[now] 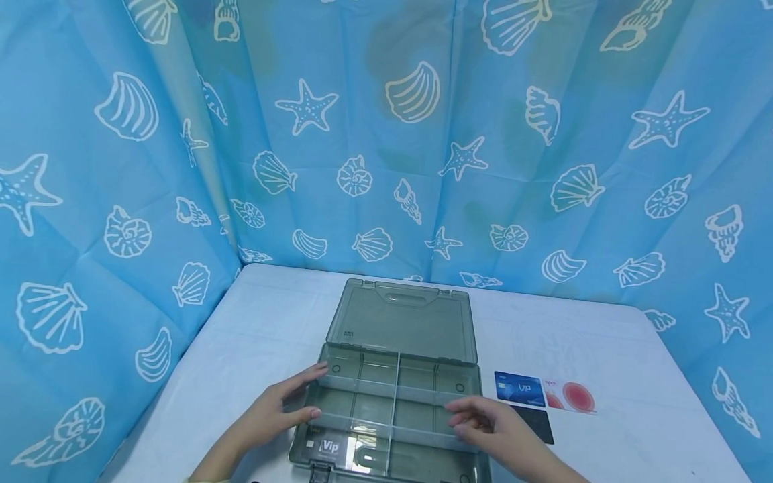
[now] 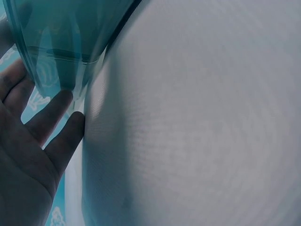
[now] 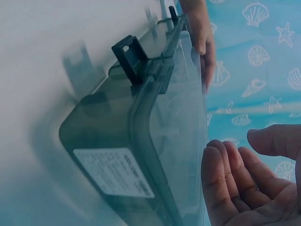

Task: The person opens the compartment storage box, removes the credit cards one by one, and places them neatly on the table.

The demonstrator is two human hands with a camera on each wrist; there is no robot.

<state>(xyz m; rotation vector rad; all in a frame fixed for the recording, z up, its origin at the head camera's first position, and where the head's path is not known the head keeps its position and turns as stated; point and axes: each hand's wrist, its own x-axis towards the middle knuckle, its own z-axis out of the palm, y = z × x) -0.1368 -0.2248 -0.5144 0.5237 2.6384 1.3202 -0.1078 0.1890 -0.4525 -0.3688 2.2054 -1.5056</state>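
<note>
A translucent grey-green organizer box (image 1: pixel 395 399) with divided compartments lies on the table, its lid (image 1: pixel 401 315) folded back flat. My left hand (image 1: pixel 274 409) rests at the box's left side, thumb and index finger touching the rim. In the left wrist view, its other fingers (image 2: pixel 49 117) spread beside the outer wall. Over the right-hand compartments hovers my right hand (image 1: pixel 498 429), fingers loosely bent with nothing between them. A dark card marked Vip (image 1: pixel 329 445) lies in the near left compartment.
Right of the box, a blue VIP card (image 1: pixel 519 389), a white card with red circles (image 1: pixel 570 396) and a black card (image 1: pixel 536 424) lie on the white table (image 1: pixel 616 349). A latch (image 3: pixel 130 59) sticks out from the box's front. A shell-patterned blue curtain (image 1: pixel 362 147) surrounds the table.
</note>
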